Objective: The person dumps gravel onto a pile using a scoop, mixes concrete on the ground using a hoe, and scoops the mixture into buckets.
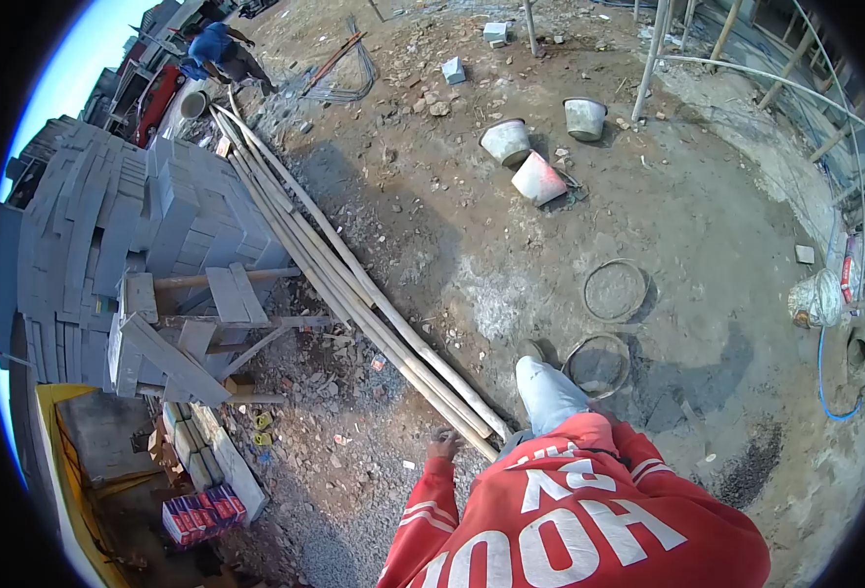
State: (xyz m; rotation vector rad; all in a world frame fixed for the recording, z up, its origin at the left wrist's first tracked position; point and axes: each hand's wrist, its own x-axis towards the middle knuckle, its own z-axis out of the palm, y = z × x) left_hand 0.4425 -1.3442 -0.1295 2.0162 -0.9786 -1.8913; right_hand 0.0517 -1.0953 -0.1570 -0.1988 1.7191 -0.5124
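Observation:
My left hand (442, 444) hangs low at the end of a red striped sleeve, just left of the near ends of several long bamboo poles (384, 328). Its fingers look loose and slightly apart, with nothing visible in them; contact with the poles I cannot tell. My right sleeve (645, 465) bends in toward my waist, and the hand beyond it is hidden. Ahead of my pale trouser leg (547, 394) a round, shallow mortar-stained pan (597, 367) sits on the ground. Beyond it lies a similar round pan (616, 290).
Three buckets, including a tipped pinkish-white bucket (539, 179), stand ahead. Grey blocks (192, 211) are stacked left behind a wooden trestle (202, 323). Red-blue packs (203, 514) lie lower left. Upright poles (653, 59) rise at right. A person in blue (219, 51) bends far left.

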